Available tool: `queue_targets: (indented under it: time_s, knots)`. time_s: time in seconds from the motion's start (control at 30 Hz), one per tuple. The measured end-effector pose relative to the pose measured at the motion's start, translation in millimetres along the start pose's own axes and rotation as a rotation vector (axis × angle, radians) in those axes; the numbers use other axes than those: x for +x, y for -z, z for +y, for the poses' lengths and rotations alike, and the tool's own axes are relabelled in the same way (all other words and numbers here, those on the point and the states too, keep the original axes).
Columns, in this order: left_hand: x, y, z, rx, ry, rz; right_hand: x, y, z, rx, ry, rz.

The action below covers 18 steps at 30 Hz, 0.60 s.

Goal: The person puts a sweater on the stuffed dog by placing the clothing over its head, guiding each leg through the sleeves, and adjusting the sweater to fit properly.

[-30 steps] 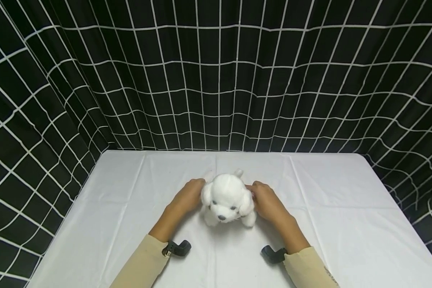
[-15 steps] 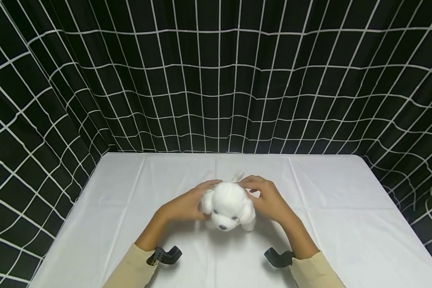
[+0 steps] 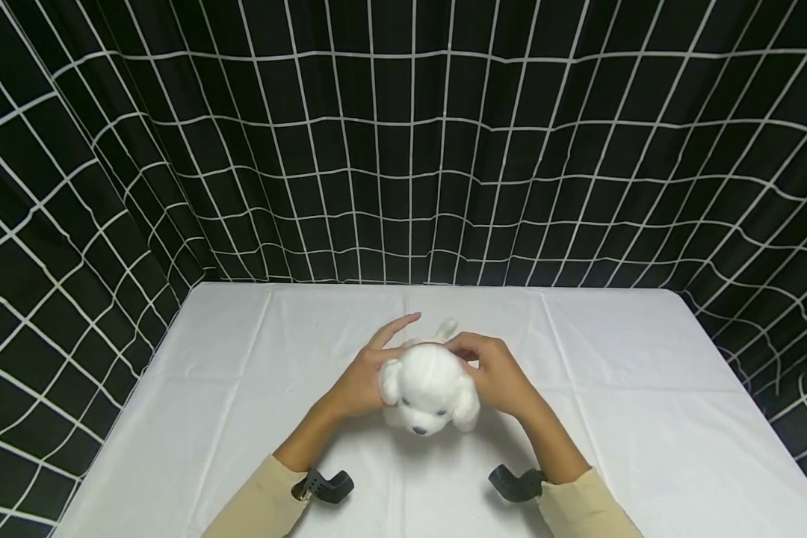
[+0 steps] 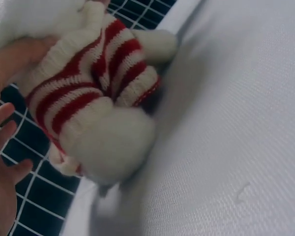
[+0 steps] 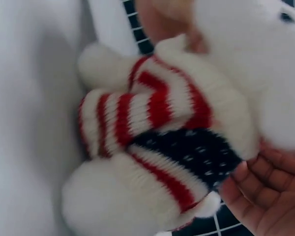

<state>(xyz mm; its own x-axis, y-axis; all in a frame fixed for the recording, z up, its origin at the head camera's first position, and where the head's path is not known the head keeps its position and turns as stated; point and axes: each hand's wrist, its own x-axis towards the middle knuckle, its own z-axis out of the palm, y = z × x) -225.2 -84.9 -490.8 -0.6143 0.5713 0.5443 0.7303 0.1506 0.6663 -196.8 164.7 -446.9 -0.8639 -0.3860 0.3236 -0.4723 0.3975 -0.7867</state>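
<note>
A white plush dog (image 3: 425,385) in a red-and-white striped sweater (image 4: 93,73) stands on the white table (image 3: 242,388), facing me. My left hand (image 3: 371,368) rests against its left side, thumb and palm touching the sweater and fingers (image 3: 398,329) straight and lifted off it. My right hand (image 3: 476,357) grips the toy's back from the right, its fingers (image 5: 263,194) curled under the sweater, where a dark blue patch (image 5: 196,152) shows.
A black curtain with a white grid (image 3: 410,149) closes in the table at the back and both sides. The white tablecloth (image 3: 645,388) spreads wide to left and right of the toy. Black camera mounts sit on both wrists (image 3: 323,486).
Both hands moved from the toy's sides up over its back. The left hand's fingers then straightened and lifted away, while the right hand kept its grip. The toy's head dipped slightly.
</note>
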Motion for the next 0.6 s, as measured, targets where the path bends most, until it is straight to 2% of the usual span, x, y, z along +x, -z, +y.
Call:
queue_targets:
  time_s: [0.13,0.27,0.33,0.43,0.5,0.6]
  knots:
    - [1.0,-0.3,-0.6,0.035,-0.024,0.013,0.0,3.5,0.1,0.135,-0.053,-0.036]
    - [3.2,-1.9,1.9,0.091,0.008,0.01,-2.2,9.2,3.3,0.111,-0.004,-0.05]
    - [0.5,-2.5,5.7,0.117,0.078,0.008,-5.4,11.8,3.9,0.098,0.047,-0.089]
    - [-5.8,-2.2,14.4,0.163,0.22,0.002,-11.9,15.5,3.5,0.075,0.088,-0.166]
    - [-9.5,-1.6,22.0,0.212,0.316,-0.008,-15.9,17.0,3.7,0.079,0.075,-0.22]
    - [-10.9,-1.0,33.9,0.254,0.417,-0.03,-20.4,17.9,6.0,0.068,0.047,-0.238]
